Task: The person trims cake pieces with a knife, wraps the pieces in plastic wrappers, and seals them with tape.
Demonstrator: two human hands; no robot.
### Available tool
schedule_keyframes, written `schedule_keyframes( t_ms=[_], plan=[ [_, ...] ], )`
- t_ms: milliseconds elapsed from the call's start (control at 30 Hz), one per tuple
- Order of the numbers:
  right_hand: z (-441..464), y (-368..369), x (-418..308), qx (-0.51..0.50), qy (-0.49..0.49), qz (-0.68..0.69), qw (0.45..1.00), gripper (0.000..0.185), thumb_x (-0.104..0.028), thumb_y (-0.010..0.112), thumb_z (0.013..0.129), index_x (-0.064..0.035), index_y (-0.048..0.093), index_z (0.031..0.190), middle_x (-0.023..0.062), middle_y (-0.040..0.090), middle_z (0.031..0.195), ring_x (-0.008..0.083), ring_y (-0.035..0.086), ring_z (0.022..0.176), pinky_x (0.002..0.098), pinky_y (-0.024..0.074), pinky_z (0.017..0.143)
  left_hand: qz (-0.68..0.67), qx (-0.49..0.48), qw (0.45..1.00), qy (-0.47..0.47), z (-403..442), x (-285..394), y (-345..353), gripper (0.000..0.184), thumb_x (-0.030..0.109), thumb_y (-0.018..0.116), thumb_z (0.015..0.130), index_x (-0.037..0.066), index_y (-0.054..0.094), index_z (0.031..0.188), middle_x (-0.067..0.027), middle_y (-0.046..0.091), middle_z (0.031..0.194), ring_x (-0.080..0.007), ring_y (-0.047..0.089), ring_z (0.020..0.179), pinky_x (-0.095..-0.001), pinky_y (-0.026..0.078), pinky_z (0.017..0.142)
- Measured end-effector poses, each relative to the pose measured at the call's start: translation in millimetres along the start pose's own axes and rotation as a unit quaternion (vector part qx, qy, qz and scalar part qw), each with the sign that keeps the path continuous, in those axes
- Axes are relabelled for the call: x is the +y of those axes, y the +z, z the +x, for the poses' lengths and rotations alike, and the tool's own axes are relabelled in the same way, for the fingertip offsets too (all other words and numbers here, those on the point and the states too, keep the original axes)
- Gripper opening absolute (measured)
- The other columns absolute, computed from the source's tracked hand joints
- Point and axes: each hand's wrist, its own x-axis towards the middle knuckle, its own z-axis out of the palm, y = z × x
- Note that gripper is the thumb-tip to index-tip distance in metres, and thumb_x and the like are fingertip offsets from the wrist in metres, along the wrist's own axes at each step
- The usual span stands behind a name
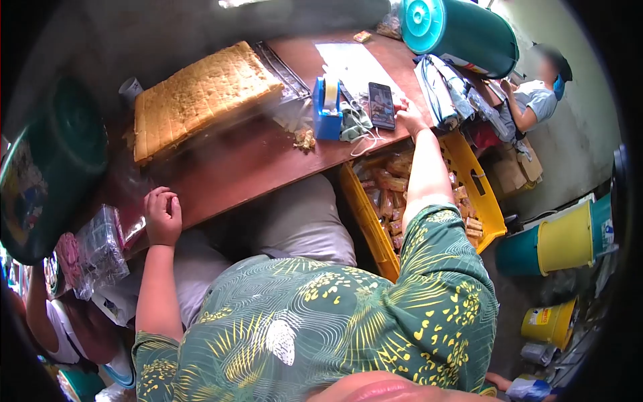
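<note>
My left hand (pixel 163 216) rests at the front edge of the brown table (pixel 234 181), its fingers curled inward with nothing visible in them. My right hand (pixel 412 118) lies beside the right edge of a smartphone (pixel 382 106) with a lit screen. Its fingers reach toward the phone, partly extended; whether they touch it is hard to see. A white cable (pixel 367 139) trails below the phone. Left of the phone stands a blue tape dispenser (pixel 327 124) with a roll of tape. A large slab of scored yellow cake (pixel 204 94) sits farther left on the table.
A yellow crate (pixel 492 208) of wrapped pieces stands beside my right leg. Green bins (pixel 469 33) flank the table, and folded plastic bags (pixel 100 251) lie near my left hand. One person (pixel 536 100) sits at the far right; another person's arm (pixel 37 315) shows at lower left.
</note>
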Motion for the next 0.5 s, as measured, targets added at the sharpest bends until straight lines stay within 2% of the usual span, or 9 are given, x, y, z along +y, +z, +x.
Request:
schedule_keyframes(
  t_ms=[133, 300, 400, 433, 500],
  plan=[
    [-2, 8, -11, 0.031, -0.001, 0.001, 1.000, 0.077, 0.009, 0.057, 0.077, 0.0032, 0.036, 0.151, 0.0140, 0.066, 0.124, 0.0216, 0.063, 0.107, 0.0333, 0.0536, 0.088, -0.017, 0.000, 1.000, -0.007, 1, 0, -2, 0.008, 0.012, 0.065, 0.089, 0.006, 0.066, 0.094, -0.0134, 0.065, 0.110, -0.0349, 0.060, 0.106, -0.0459, 0.049, 0.096],
    [-13, 7, -18, -0.001, 0.011, 0.002, 1.000, 0.077, 0.009, 0.060, 0.077, 0.0032, 0.037, 0.151, 0.0127, 0.064, 0.126, 0.0219, 0.062, 0.113, 0.0335, 0.0531, 0.091, -0.010, -0.004, 1.000, -0.009, 2, 2, -1, 0.008, 0.012, 0.066, 0.089, 0.006, 0.066, 0.094, -0.0127, 0.066, 0.108, -0.0350, 0.060, 0.106, -0.0461, 0.049, 0.096],
    [-15, 10, -24, 0.018, 0.029, -0.006, 0.999, 0.077, 0.010, 0.060, 0.078, 0.0027, 0.037, 0.151, 0.0127, 0.064, 0.126, 0.0222, 0.062, 0.115, 0.0342, 0.0527, 0.094, -0.009, -0.003, 1.000, -0.017, 4, 1, -1, 0.008, 0.012, 0.066, 0.089, 0.006, 0.066, 0.095, -0.0127, 0.066, 0.108, -0.0350, 0.061, 0.106, -0.0463, 0.049, 0.096],
    [-10, 12, -19, 0.018, 0.009, 0.023, 1.000, 0.078, 0.006, 0.066, 0.079, 0.0026, 0.037, 0.152, 0.0122, 0.064, 0.126, 0.0224, 0.061, 0.116, 0.0356, 0.0513, 0.099, -0.012, -0.004, 1.000, -0.016, 3, 1, -1, 0.008, 0.012, 0.066, 0.089, 0.006, 0.066, 0.095, -0.0127, 0.066, 0.108, -0.0350, 0.061, 0.106, -0.0463, 0.049, 0.096],
    [-4, 15, -10, 0.018, 0.004, -0.009, 1.000, 0.081, 0.002, 0.072, 0.079, 0.0027, 0.036, 0.152, 0.0120, 0.064, 0.127, 0.0222, 0.061, 0.116, 0.0359, 0.0502, 0.101, -0.010, -0.012, 1.000, -0.011, 3, 0, -1, 0.008, 0.012, 0.066, 0.089, 0.006, 0.066, 0.095, -0.0128, 0.066, 0.108, -0.0348, 0.061, 0.106, -0.0462, 0.049, 0.096]
  ],
)
